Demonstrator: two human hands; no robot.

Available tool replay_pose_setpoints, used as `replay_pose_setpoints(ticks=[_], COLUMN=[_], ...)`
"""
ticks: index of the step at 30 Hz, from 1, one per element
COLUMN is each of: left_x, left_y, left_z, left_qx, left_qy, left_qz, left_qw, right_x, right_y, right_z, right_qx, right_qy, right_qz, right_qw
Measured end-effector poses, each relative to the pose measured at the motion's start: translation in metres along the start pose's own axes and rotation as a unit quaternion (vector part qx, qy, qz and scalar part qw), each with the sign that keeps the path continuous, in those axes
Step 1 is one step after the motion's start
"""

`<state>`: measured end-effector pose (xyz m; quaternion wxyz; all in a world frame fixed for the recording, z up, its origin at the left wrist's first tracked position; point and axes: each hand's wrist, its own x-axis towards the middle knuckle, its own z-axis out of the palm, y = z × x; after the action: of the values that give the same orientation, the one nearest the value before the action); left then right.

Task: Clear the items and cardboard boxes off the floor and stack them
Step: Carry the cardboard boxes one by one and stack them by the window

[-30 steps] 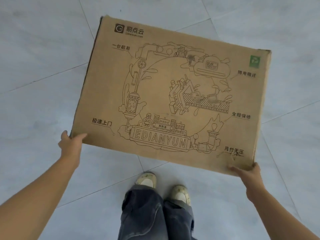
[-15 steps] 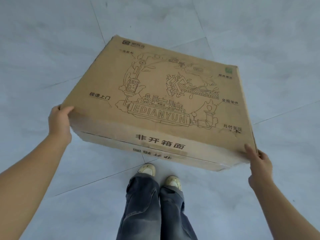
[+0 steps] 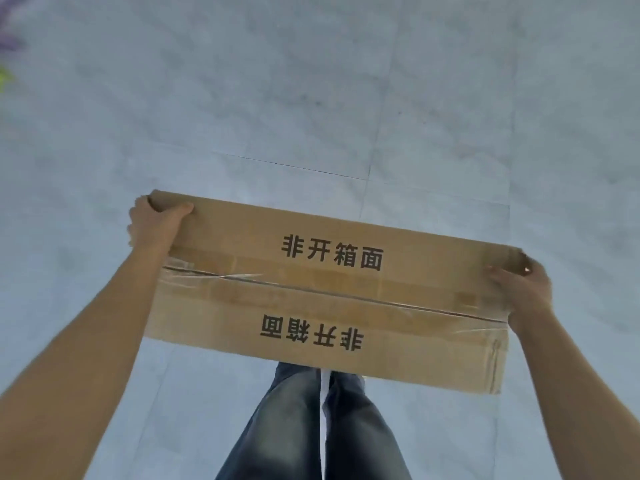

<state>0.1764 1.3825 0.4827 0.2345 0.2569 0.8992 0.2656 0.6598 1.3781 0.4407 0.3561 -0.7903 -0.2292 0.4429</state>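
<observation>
A pale grey tiled floor (image 3: 311, 81) with thin dark grout lines fills the whole downward view. In front of it, held up in the air between two outstretched bare forearms, is a wide, flat brown cardboard box (image 3: 242, 306), turned so that its long narrow side faces the camera. The box sits slightly tilted, its left end higher in the frame than its right end, and it hangs above the person's legs in faded blue jeans (image 3: 294, 427), hiding the feet. The left hand (image 3: 156, 220) grips the upper left corner of the box, thumb lying flat on the near face and fingers curled over the far edge. The right hand (image 3: 523, 289) grips the right end, thumb pressed on the near face and fingers wrapped round the corner behind. A strip of clear packing tape (image 3: 311, 289) runs along the seam across the middle of the facing side. Black printed Chinese characters (image 3: 332, 252) appear above the seam, and the same characters are repeated upside down below it. At the far left edge of the frame are small blurred patches of purple and yellow-green (image 3: 7, 39), too indistinct to identify.
</observation>
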Motion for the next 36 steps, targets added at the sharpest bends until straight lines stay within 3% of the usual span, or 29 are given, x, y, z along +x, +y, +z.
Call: replay_pose_setpoints(ticks=[4, 8, 17, 22, 26, 36], left_x=[-0.039, -0.089, -0.254, -0.364, -0.447, -0.570], left_y=[-0.089, -0.181, -0.367, -0.460, -0.508, -0.598], left_z=[-0.119, -0.227, -0.444, -0.535, -0.575, -0.633], left_qx=[-0.001, -0.053, -0.134, -0.136, -0.129, -0.150], left_qy=[0.112, 0.225, 0.402, 0.476, 0.511, 0.560], left_qz=[-0.085, -0.171, -0.336, -0.436, -0.523, -0.651], left_qw=[0.990, 0.958, 0.841, 0.751, 0.670, 0.489], right_x=[-0.069, -0.150, -0.413, -0.585, -0.735, -1.007], right_y=[-0.028, -0.056, -0.055, -0.011, 0.024, 0.141], right_z=[0.059, 0.129, 0.298, 0.382, 0.401, 0.442], right_qx=[-0.065, -0.123, -0.215, -0.262, -0.254, -0.274], right_qy=[-0.108, -0.215, -0.431, -0.546, -0.616, -0.709], right_qz=[-0.048, -0.123, -0.263, -0.312, -0.337, -0.398], right_qw=[0.991, 0.961, 0.836, 0.732, 0.665, 0.513])
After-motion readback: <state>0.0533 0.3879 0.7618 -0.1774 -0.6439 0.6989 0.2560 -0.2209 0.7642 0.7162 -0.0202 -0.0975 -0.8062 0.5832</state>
